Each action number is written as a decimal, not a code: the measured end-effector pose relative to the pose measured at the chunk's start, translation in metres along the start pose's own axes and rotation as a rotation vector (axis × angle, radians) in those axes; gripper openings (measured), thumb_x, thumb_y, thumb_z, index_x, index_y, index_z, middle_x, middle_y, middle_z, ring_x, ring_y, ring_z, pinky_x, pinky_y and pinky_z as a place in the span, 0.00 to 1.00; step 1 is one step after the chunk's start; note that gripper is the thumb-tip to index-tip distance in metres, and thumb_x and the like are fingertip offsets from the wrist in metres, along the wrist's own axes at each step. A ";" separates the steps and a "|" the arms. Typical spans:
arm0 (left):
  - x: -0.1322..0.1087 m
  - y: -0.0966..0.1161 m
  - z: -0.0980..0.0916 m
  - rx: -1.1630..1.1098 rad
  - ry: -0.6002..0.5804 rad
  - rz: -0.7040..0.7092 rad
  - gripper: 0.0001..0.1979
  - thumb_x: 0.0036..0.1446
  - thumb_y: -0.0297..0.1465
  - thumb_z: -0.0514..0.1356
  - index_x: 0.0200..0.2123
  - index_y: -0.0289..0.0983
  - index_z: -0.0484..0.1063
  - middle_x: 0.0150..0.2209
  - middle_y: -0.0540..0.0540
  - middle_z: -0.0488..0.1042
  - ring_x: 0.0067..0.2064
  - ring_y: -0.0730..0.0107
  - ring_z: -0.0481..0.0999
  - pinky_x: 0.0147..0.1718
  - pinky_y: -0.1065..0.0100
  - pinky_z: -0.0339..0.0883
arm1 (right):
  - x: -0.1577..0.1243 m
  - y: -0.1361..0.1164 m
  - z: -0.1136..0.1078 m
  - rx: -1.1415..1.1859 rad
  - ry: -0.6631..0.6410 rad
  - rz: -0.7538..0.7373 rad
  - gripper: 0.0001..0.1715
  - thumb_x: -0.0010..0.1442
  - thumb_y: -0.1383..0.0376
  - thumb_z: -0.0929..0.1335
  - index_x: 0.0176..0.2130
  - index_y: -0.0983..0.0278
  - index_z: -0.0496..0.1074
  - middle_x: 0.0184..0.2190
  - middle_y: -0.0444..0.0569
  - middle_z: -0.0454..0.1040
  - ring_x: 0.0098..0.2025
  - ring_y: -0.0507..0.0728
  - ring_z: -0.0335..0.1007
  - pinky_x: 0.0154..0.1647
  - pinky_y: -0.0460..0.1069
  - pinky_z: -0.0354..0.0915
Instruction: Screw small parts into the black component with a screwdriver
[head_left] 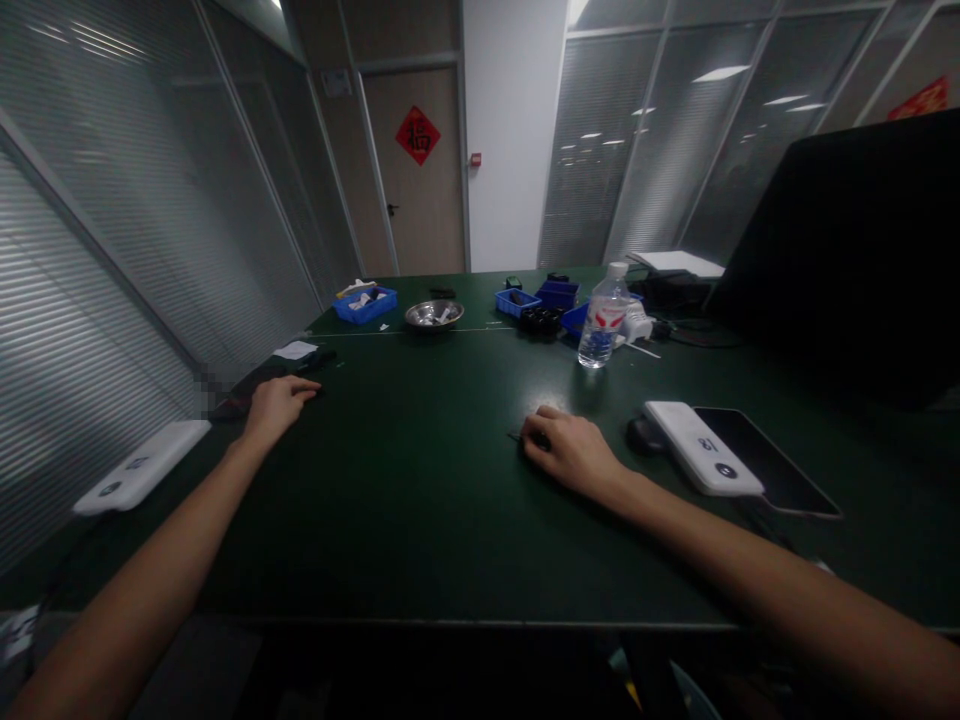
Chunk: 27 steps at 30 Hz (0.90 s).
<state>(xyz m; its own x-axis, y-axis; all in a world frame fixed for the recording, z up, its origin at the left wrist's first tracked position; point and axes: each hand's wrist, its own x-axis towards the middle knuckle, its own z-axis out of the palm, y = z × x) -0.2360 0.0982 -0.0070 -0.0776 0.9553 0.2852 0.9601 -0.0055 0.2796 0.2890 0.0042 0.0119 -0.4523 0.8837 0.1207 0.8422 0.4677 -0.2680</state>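
Observation:
My left hand (276, 408) is at the left part of the dark green table (420, 500), fingers together and pointing right. A small dark spot shows at its fingertips, too small to name. My right hand (564, 447) rests on the table right of the middle, its fingers curled closed. A thin dark pointed tool (514, 436) sticks out from it to the left; the rest of the tool is hidden by the fingers. The two hands are well apart.
A water bottle (602, 318) stands beyond my right hand. White power banks (702, 448) (142, 466) lie at both sides, the right one by a black tablet (772, 460). At the back are a metal bowl (435, 316), blue trays (365, 306) and a dark monitor (847, 260).

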 end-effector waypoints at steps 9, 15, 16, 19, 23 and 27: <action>0.001 0.003 0.001 0.027 -0.023 0.032 0.17 0.61 0.35 0.56 0.47 0.39 0.81 0.53 0.41 0.78 0.53 0.51 0.76 0.53 0.58 0.67 | 0.001 -0.001 0.000 0.000 -0.002 0.006 0.13 0.68 0.61 0.64 0.47 0.60 0.75 0.44 0.50 0.73 0.38 0.55 0.72 0.34 0.47 0.60; -0.003 0.008 -0.002 0.020 -0.027 0.049 0.17 0.61 0.34 0.55 0.47 0.40 0.80 0.54 0.42 0.77 0.55 0.54 0.75 0.56 0.59 0.66 | 0.000 -0.002 -0.001 -0.011 -0.006 0.011 0.12 0.68 0.61 0.65 0.47 0.60 0.75 0.45 0.50 0.73 0.38 0.55 0.71 0.34 0.47 0.59; -0.003 0.007 -0.002 0.023 -0.026 0.052 0.17 0.62 0.34 0.55 0.48 0.40 0.80 0.54 0.42 0.77 0.54 0.54 0.75 0.56 0.59 0.66 | 0.000 -0.001 0.000 -0.009 -0.003 0.009 0.12 0.68 0.61 0.64 0.47 0.60 0.75 0.44 0.50 0.73 0.38 0.55 0.71 0.34 0.47 0.59; -0.003 0.005 -0.001 0.025 -0.016 0.041 0.17 0.61 0.35 0.55 0.48 0.40 0.81 0.53 0.41 0.77 0.53 0.53 0.75 0.54 0.59 0.67 | 0.000 -0.001 0.000 -0.003 0.009 0.005 0.12 0.68 0.61 0.64 0.47 0.60 0.75 0.44 0.50 0.73 0.38 0.55 0.71 0.34 0.47 0.59; 0.000 0.003 -0.001 -0.026 0.002 -0.004 0.17 0.60 0.36 0.58 0.47 0.40 0.81 0.52 0.42 0.78 0.51 0.52 0.77 0.52 0.58 0.68 | 0.000 0.000 0.000 0.005 0.007 0.004 0.13 0.68 0.60 0.64 0.46 0.60 0.75 0.44 0.50 0.73 0.38 0.55 0.72 0.34 0.47 0.59; 0.002 0.001 -0.003 -0.121 -0.014 -0.148 0.16 0.57 0.37 0.62 0.47 0.39 0.81 0.46 0.43 0.82 0.44 0.55 0.80 0.46 0.60 0.71 | 0.000 0.000 0.000 0.002 0.006 0.003 0.12 0.68 0.61 0.65 0.46 0.60 0.75 0.44 0.50 0.73 0.38 0.55 0.72 0.34 0.47 0.60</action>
<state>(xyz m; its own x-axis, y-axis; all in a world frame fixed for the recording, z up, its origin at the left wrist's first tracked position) -0.2364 0.0997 -0.0038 -0.2113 0.9522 0.2204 0.8990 0.1008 0.4261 0.2892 0.0042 0.0119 -0.4482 0.8851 0.1253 0.8431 0.4651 -0.2700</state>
